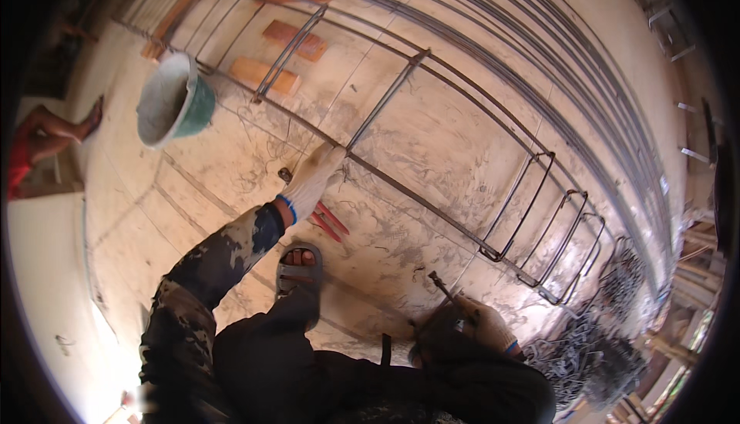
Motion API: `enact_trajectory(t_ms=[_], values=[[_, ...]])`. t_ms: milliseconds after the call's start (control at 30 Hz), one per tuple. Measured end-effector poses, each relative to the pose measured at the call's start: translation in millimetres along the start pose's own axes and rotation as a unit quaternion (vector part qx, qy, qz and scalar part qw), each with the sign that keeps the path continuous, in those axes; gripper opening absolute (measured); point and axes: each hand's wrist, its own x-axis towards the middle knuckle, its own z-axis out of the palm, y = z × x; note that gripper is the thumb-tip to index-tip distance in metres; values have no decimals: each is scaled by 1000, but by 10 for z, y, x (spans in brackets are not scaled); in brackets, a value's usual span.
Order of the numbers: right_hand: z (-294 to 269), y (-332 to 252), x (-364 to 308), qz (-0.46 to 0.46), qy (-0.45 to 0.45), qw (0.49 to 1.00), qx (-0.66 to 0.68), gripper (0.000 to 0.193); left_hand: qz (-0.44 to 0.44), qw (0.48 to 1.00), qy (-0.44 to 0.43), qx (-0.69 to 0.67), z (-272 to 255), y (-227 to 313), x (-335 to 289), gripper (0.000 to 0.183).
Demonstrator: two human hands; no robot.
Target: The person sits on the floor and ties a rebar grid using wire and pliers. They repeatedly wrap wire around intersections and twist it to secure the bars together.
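Note:
My left hand (312, 177), in a pale knit glove with a blue cuff, is closed round the near long bar of a rebar cage (384, 102), where a stirrup meets it. The fingertips are partly hidden at the joint. Red-handled pincers (330, 222) lie on the floor beneath that wrist, their dark jaws showing on its other side. At the lower right, my gloved right hand (484, 324) is closed on a short dark metal tool (441, 285) with a blunt end. My leg and sleeve hide part of the tool, so its kind does not show.
Wooden blocks (295, 40) lie under the cage's far part. A green bucket (199, 108) stands left. Long loose rebars (501, 15) run along the far side. A tie-wire heap (578, 358) is at lower right. Another person's limb (54, 127) shows far left.

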Motion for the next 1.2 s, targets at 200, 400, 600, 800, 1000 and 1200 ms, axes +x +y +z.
enact_trajectory(t_ms=[200, 400, 600, 800, 1000, 1200], values=[[-251, -855, 146, 53, -26, 998, -34, 62, -20, 988, -45, -148, 182, -153, 65, 89], [-287, -1300, 415, 127, -20, 988, -83, 52, 187, 940, -29, 284, 197, 101, -499, 84], [91, -1235, 839, 87, 17, 995, -38, 58, 434, 647, -157, 607, 77, -592, -346, 71], [821, -1533, 1498, 109, 44, 986, 121, 60, 276, 713, -40, 643, -220, -378, 54, 78], [1113, -1735, 1639, 94, 25, 984, 146, 60, 153, 659, 184, 713, -1365, -202, 312, 85], [1306, -1756, 1614, 138, 124, 950, 250, 55, 152, 836, 355, 389, -1804, -15, -2, 66]])
